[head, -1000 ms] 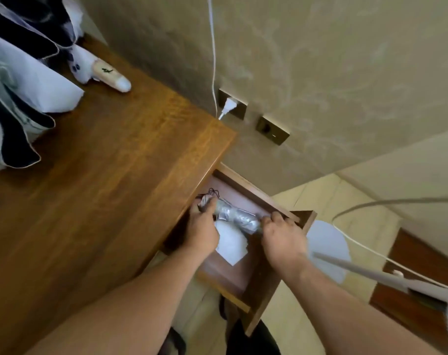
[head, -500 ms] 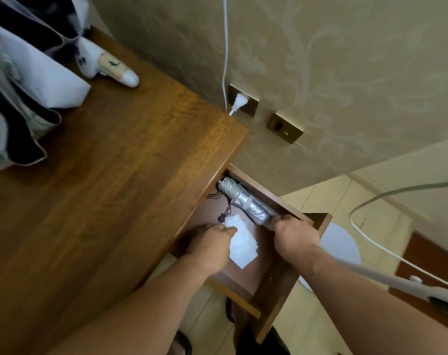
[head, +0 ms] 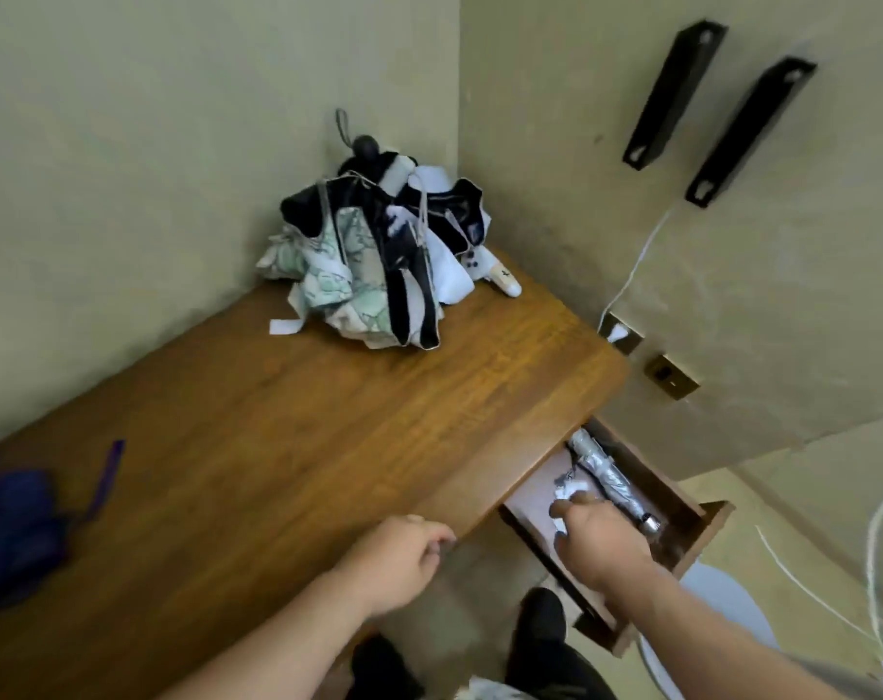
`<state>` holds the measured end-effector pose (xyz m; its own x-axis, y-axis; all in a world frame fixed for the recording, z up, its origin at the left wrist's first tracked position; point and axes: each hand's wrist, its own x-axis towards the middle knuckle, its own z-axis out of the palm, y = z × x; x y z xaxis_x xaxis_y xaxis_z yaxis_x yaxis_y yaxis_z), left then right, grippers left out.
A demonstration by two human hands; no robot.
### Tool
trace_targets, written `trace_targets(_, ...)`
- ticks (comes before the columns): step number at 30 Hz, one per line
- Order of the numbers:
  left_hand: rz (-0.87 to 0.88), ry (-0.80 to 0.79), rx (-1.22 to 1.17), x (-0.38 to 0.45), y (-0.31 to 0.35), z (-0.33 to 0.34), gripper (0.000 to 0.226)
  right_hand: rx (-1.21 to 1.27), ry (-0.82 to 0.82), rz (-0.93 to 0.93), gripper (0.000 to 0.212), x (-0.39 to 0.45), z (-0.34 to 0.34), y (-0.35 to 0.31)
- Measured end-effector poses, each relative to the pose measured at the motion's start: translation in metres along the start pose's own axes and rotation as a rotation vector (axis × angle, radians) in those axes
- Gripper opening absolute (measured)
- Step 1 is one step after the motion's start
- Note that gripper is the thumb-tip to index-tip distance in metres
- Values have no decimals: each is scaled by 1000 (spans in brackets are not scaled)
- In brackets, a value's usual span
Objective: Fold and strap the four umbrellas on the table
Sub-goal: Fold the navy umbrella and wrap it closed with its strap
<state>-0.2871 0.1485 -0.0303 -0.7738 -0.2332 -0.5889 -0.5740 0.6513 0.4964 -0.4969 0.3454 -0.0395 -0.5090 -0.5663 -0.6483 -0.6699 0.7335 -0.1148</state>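
Roughly a quarter done, by the look of it: one silver umbrella rolled tight and apparently strapped, lying along the far side of the open drawer and not on the table. Left to do, as judged: a loose heap of unfolded umbrellas in the far corner of the tabletop, canopies in black, white and pale green tangled over one another, with a white handle poking out on the right; hard to say whether two or more in that heap. Also not yet strapped: a navy umbrella at the table's left end, bunched, its purple strap lying free beside it. Right hand inside the drawer, fingers bent down onto crumpled white paper just beside the silver umbrella; cannot tell whether pinching the paper or only touching it. Left hand at the table's front edge, fingers loosely curled, holding nothing visible. Likely in the way: the drawer jutting out at the right corner, and a white cable hanging down the wall to a socket near it.
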Motion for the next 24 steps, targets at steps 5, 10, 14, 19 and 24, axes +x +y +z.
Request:
trace_targets(5,-202,220,-39,-108,-108,-52,37,-26,85,-223,32,-9,-29,-111)
trace_targets(10,-389,303,-204,-207,-195,-65,30,-87,115,-377,35,-4,-42,-204)
trace_targets(14,-589,499,-297,-257,-246,-59,30,-108,77,-487,44,3,-40,-264)
trace_targets(19,-858,708,-389,-280,-306,-66,40,-110,-24,-610,53,12,-21,-309)
trace_targets(24,-1239,768,-587,-292,-372,-64,50,-185,-193,-656,61,33,4,-334)
